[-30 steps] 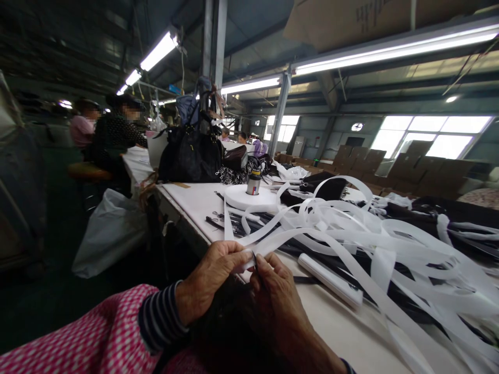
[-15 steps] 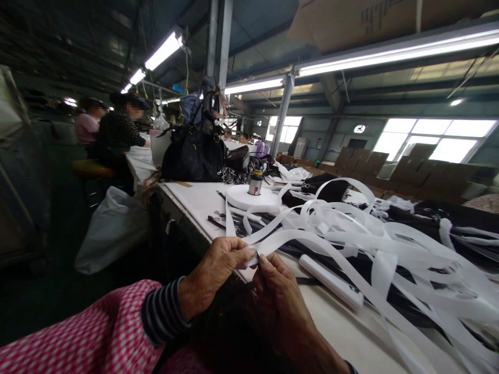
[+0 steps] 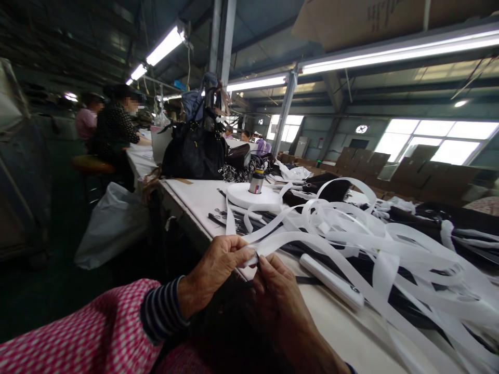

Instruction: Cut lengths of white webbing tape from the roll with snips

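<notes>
Left hand (image 3: pixel 216 267) and right hand (image 3: pixel 279 284) close together, fingers (image 3: pixel 234 242) of both in a pinch

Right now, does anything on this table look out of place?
Mainly the white tape: it sprawls in loose, jumbled loops over black strips, untidy beside the neatly wound roll. I see nothing clearly spilled.

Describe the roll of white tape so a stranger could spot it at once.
Find the white table, then the big black bag towards its far left. Come nearer and rightward, short of the heap of loose white tape. The roll of white tape lies flat, neatly wound rather than tangled, with a small canister upright at its middle.
</notes>
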`<state>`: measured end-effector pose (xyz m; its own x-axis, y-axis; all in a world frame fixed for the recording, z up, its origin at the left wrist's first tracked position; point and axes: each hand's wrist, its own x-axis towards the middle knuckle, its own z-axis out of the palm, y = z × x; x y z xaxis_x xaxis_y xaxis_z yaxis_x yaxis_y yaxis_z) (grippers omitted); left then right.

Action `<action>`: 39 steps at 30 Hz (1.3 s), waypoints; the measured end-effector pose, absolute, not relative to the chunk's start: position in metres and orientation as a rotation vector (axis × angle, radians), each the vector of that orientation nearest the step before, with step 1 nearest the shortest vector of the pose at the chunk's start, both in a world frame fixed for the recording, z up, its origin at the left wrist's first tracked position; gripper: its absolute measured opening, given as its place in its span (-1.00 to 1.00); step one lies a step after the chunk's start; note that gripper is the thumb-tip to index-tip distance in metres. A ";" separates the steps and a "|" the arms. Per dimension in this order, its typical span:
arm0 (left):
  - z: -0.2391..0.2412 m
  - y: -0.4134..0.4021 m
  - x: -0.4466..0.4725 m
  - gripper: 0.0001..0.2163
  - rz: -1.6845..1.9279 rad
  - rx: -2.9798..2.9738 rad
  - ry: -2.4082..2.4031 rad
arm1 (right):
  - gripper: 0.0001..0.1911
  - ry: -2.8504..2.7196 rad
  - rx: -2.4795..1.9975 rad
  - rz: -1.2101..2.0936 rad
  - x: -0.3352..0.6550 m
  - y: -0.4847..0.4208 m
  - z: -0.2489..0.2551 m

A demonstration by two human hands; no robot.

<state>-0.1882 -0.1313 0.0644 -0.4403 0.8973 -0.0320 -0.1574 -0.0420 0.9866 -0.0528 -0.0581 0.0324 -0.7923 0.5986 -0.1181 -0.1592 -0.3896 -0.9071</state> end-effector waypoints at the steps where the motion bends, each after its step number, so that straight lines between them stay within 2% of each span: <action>1: 0.065 -0.131 -0.188 -0.56 1.609 0.835 1.404 | -0.45 -1.373 -0.614 2.191 -0.053 -0.058 0.032; 11: 0.070 -0.132 -0.189 -0.60 1.560 0.898 1.495 | -0.44 -1.289 -0.539 2.315 -0.049 -0.061 0.029; 32: 0.063 -0.130 -0.187 -0.56 1.548 0.818 1.405 | -0.45 -1.336 -0.566 2.228 -0.051 -0.057 0.023; 39: 0.061 -0.128 -0.188 -0.60 1.513 0.935 1.494 | -0.39 -1.328 -0.613 2.154 -0.057 -0.053 0.032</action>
